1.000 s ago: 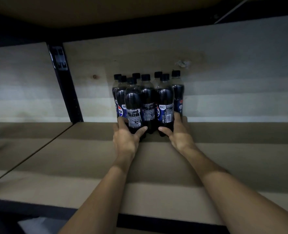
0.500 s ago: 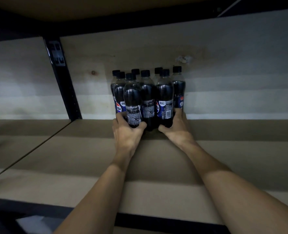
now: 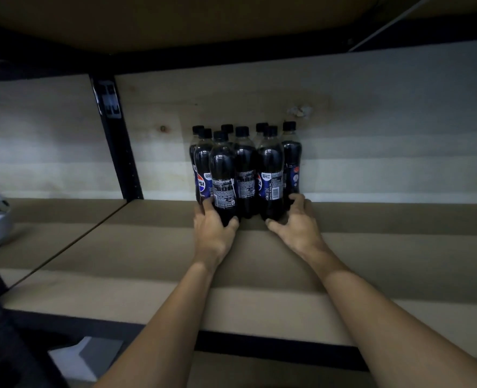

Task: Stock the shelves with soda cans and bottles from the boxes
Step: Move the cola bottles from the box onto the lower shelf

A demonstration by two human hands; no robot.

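A tight cluster of dark cola bottles [image 3: 245,169] stands upright at the centre of the frame, with black caps on and blue Pepsi labels turned various ways. They sit deep on the brown shelf [image 3: 371,247], near its back.

A cluster of Pepsi bottles [image 3: 242,175] stands upright at the far side of the shelf [image 3: 371,261], just before the back panel [image 3: 385,121]. The left hand [image 3: 213,233] rests on the shelf at the cluster's near left corner and the right hand [image 3: 297,222] at its near right corner, each touching the bottles' bases. Left of the bottles, an upright post [image 3: 117,141] rises at the far edge, dividing this shelf from the neighbouring shelf [image 3: 44,233]. An upper shelf [image 3: 203,21] lies overhead.
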